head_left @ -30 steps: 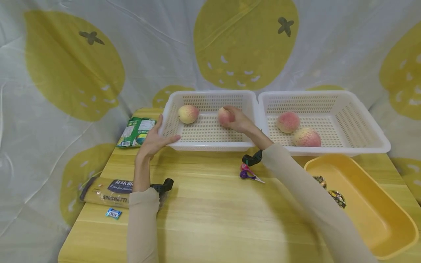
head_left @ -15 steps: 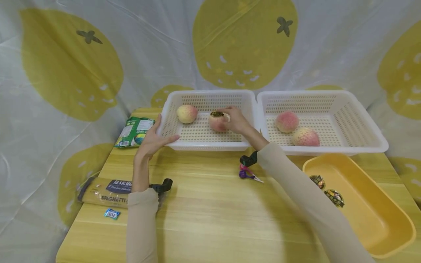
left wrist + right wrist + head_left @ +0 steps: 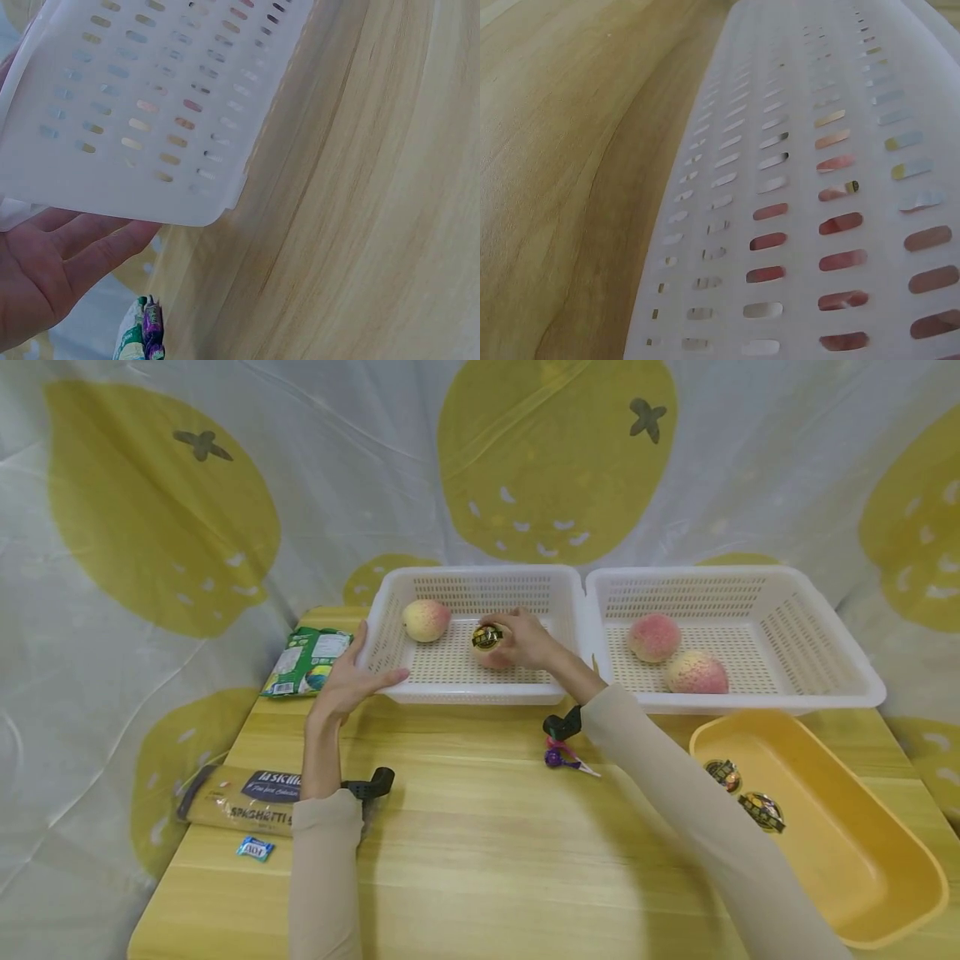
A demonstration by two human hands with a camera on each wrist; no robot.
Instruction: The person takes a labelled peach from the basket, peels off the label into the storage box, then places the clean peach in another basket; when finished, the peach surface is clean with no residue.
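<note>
In the head view a peach (image 3: pixel 492 657) sits in the left white basket (image 3: pixel 480 695), with a round black-and-gold label (image 3: pixel 487 637) facing up on it. My right hand (image 3: pixel 528 639) grips this peach from its right side. A second peach (image 3: pixel 426 621) lies near the basket's left end. My left hand (image 3: pixel 347 685) rests against the front left corner, its fingers straight along the end wall and its thumb at the front rim. In the left wrist view those fingers (image 3: pixel 105 251) touch the basket's end. Through the basket slots, the right wrist view gives only slivers of hand and peach.
A right white basket (image 3: pixel 810 702) holds two peaches (image 3: pixel 655 637). A yellow tub (image 3: pixel 840 852) contains two round labels (image 3: pixel 762 811). Lollipops (image 3: pixel 558 756), a spaghetti pack (image 3: pixel 240 799), a small blue packet (image 3: pixel 256 848) and a green bag (image 3: pixel 307 662) lie on the table.
The gripped peach has moved left within the left basket and turned, so its round label has come into view. The right hand has shifted left with it. The left hand stays at the corner.
</note>
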